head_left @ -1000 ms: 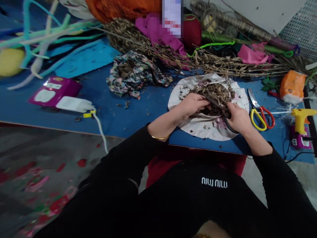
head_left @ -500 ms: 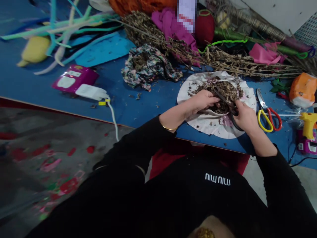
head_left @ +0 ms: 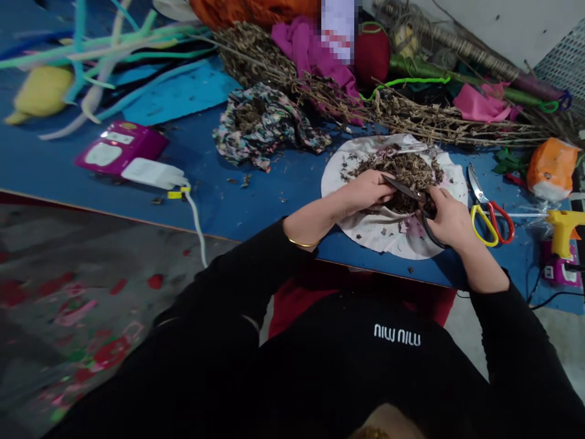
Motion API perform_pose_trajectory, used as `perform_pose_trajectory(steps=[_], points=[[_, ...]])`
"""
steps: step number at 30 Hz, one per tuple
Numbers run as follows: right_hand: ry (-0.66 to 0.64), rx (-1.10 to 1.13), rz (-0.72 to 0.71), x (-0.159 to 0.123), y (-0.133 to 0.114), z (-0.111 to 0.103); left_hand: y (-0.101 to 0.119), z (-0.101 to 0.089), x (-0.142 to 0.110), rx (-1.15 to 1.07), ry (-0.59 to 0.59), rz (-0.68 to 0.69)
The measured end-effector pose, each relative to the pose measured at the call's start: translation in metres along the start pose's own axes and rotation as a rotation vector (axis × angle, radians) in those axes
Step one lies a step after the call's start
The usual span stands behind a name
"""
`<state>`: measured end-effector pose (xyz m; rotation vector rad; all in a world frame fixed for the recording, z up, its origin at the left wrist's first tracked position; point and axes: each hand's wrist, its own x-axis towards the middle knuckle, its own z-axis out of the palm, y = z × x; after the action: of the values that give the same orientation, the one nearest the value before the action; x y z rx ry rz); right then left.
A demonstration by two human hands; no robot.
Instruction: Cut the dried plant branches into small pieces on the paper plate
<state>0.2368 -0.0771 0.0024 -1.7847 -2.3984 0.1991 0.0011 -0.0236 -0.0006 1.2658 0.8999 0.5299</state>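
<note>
A heap of dried plant bits [head_left: 406, 167] lies on a round white cloth [head_left: 388, 239] at the table's front edge. My right hand [head_left: 448, 216] grips dark-handled scissors [head_left: 404, 188], whose blades point left across the heap. At the heap's left side is my left hand [head_left: 372, 188], with thumb and fingers pinched together beside the blade tips. What those fingers hold is too small and dark to make out. A second pair of scissors [head_left: 485, 210], with one yellow and one red handle, rests on the table to the right of the cloth.
Dried stalks [head_left: 434, 119] stretch along the back. A bunched floral cloth [head_left: 269, 128] sits left of the white cloth. Farther left are a purple box [head_left: 123, 148] and a white power strip [head_left: 153, 174]. On the right stand a yellow glue gun [head_left: 563, 228] and an orange packet [head_left: 553, 167].
The camera view swings right and then slightly back. The scissor blades shift a little over the heap, while both hands stay at the white cloth.
</note>
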Motion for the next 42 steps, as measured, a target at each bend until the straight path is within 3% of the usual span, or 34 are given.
perform_pose_trajectory(steps=[8, 17, 25, 35, 42], points=[[-0.057, -0.033, 0.013, -0.002, -0.005, 0.002, 0.002, 0.004, -0.002, -0.059, 0.019, -0.04], [0.012, -0.041, 0.003, -0.001, -0.009, 0.006, 0.002, 0.003, -0.001, -0.056, 0.012, -0.042], [-0.038, -0.076, 0.026, -0.001, -0.008, 0.008, -0.003, 0.003, 0.002, -0.053, 0.018, -0.073], [0.018, -0.01, 0.059, 0.0, 0.0, 0.001, 0.011, -0.005, -0.006, -0.093, 0.002, -0.107], [0.034, 0.071, 0.045, -0.002, 0.005, -0.004, 0.012, -0.008, -0.005, -0.284, 0.191, -0.04]])
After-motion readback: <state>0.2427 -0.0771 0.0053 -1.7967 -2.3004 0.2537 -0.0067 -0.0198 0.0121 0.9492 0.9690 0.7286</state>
